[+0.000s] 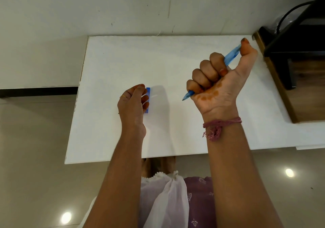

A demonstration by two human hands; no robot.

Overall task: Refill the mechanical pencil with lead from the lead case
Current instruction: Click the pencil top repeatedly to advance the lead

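The right hand [219, 80] is closed in a fist around the blue pencil [232, 55]. The pencil tip pokes out of the bottom of the fist and points to about 8 o'clock. The thumb sits on the top end, which points to about 2 o'clock. This hand is held up above the white table [175, 55], over its right half.

The left hand [133, 102] is down on the table near the middle. Its fingers curl around the blue case [148, 101], which looks like it lies flat on the table. The thumb is at the 12 o'clock end of the case. The hand covers most of the case, so I think it is gripping it, but it may only be touching it.

The step now looks like getting the pencil top open and the case in hand. To do it well, hold the pencil with the top end up, so lead can drop straight in. Pull the cap off softly and do not lose it. Keep the case low over the table, so a dropped lead is easy to find. Lead snaps fast, so pinch it lightly.

I cannot see if the case is open or shut. I cannot see any lead in it. I cannot see inside the pencil either.
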